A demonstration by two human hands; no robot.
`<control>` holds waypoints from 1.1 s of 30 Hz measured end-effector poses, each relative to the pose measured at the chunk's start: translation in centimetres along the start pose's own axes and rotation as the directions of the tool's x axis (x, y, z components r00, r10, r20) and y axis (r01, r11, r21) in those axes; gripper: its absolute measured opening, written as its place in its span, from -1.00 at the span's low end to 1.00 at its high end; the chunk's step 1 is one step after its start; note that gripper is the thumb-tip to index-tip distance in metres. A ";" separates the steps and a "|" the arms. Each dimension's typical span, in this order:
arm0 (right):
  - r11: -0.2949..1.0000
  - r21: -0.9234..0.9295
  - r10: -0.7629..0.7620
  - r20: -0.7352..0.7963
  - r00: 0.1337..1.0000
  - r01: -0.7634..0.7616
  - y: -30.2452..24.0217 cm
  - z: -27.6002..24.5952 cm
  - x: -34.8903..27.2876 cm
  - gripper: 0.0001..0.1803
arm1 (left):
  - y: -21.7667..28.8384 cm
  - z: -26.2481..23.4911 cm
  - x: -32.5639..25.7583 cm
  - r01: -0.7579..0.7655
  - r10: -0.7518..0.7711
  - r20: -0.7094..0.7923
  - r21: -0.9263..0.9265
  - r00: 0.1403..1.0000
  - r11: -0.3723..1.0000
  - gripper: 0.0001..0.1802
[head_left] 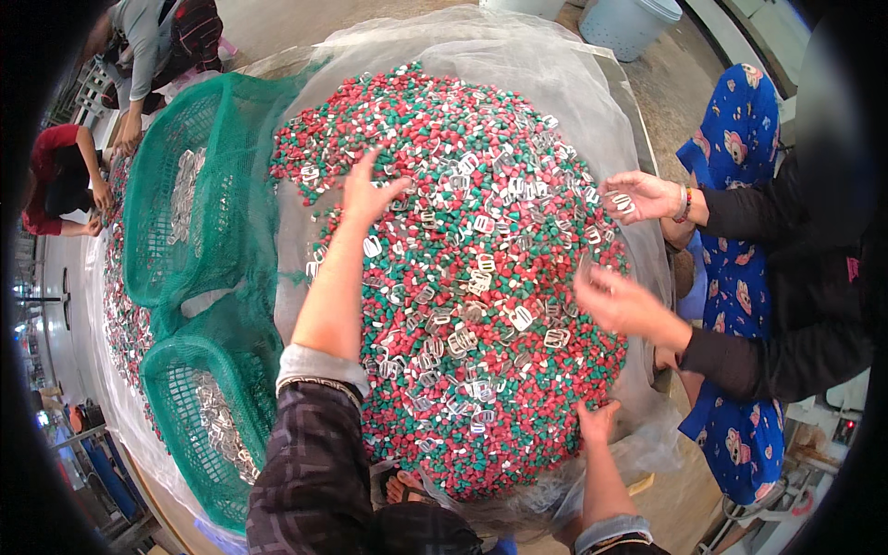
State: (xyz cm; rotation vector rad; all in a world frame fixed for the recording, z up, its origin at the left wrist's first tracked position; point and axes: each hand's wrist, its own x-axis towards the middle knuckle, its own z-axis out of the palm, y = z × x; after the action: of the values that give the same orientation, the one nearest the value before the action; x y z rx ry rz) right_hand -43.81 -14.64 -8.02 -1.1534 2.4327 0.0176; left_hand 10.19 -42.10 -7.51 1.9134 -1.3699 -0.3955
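Left hand (370, 192) is over the upper left part of the pile (393, 104), its thumb and finger spread apart, and I see nothing held in it. Right hand (598, 424) is at the pile's lower right edge, also with thumb and finger apart; its other fingers cannot be seen well.

From left to right, two people work at the upper left of the frame, one in a red top (44, 166), one in a grey top (141, 42). Next come two green baskets, the upper basket (139, 242) and the lower basket (178, 442), both draped with green net and containing metal buckles. The pile, of small red, green and white pieces, fills the middle of the frame upon a white net (592, 83). Silver buckles (522, 318) lie scattered on it, mostly around its centre. At the right, a co-worker's upper hand (655, 196) holds some buckles, while the lower hand (618, 301) is blurred, so its grip is unclear. A pale bucket (631, 30) stands at the upper right.
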 end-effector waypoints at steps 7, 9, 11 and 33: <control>1.000 0.014 0.009 0.006 1.000 -0.009 -1.1 -0.6 -0.4 -0.15 | 8.0 2.2 -9.0 -0.087 0.173 0.408 -0.222 0.897 0.971 -0.40; 0.998 0.068 0.012 0.024 1.000 -0.013 -1.7 -0.7 -0.6 -0.13 | 9.6 0.9 -11.1 -0.137 0.265 0.541 -0.266 0.798 0.954 -0.45; 0.999 0.021 0.037 0.020 0.999 -0.037 -1.8 -0.8 -0.8 -0.13 | 9.7 0.8 -10.9 -0.059 0.223 0.581 -0.288 0.783 0.956 -0.41; 0.851 0.521 0.148 -0.113 0.982 -0.069 -1.5 -1.2 -2.6 -0.44 | 14.1 -2.5 -13.8 -0.305 0.353 0.505 -0.178 0.787 0.936 -0.29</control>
State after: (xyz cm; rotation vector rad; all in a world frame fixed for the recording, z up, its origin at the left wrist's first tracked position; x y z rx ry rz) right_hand -41.72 -13.98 -5.62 -0.7906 2.4035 -0.6716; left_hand -3.14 -30.83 2.01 1.4961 -1.9731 -0.8395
